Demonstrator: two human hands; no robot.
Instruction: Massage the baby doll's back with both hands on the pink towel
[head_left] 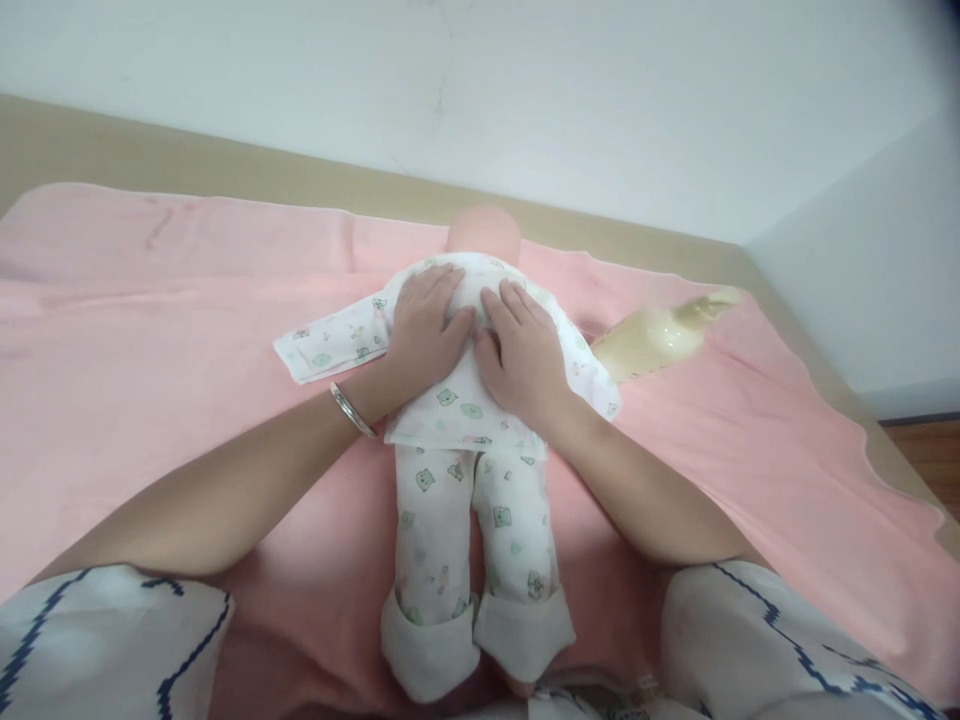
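A baby doll (pixel 471 410) in a white long-sleeved top and trousers with small green animal prints lies stretched out in front of me. Its smooth, bald head (pixel 484 232) points away and no face shows. My left hand (pixel 429 325) rests flat on the upper left of its top, fingers extended. On the upper right, my right hand (pixel 521 350) lies the same way, its fingers slightly spread. The thumbs come close together at the middle. The doll's left-side sleeve (pixel 330 340) sticks out sideways, and both trouser cuffs (pixel 431 645) are turned up.
Beneath the doll a pink blanket (pixel 150 400) covers a tan surface (pixel 225 160). To the right, a pale yellow pump bottle (pixel 652 340) lies on its side near the doll's other sleeve. A white wall (pixel 375 90) rises behind.
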